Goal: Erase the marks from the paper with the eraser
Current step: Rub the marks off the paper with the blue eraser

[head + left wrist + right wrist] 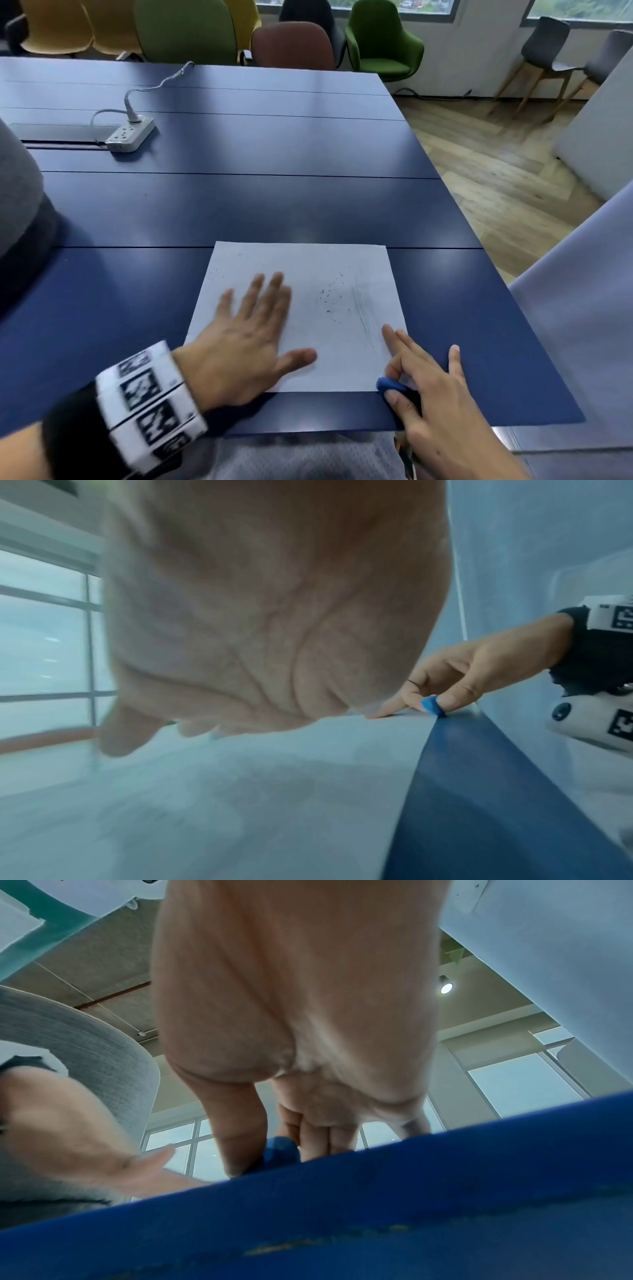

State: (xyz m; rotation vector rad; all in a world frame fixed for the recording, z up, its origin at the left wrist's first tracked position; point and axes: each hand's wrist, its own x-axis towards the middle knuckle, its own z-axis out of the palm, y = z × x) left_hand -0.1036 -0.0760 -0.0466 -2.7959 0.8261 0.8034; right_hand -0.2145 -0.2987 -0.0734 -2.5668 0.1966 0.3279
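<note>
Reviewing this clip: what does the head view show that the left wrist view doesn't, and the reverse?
Only the head view shows the pencil marks on the paper, the dark crumbs and the power strip. Only the left wrist view shows the right wrist's tagged band. Both show the left hand lying flat on the paper, and the right hand pinching the blue eraser at the paper's near right corner.

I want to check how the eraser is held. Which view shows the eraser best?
The left wrist view: the blue eraser shows side-on, pinched by the right hand at the paper's near corner. The head view shows only a blue tip beside the thumb. The right wrist view shows a sliver behind the thumb.
</note>
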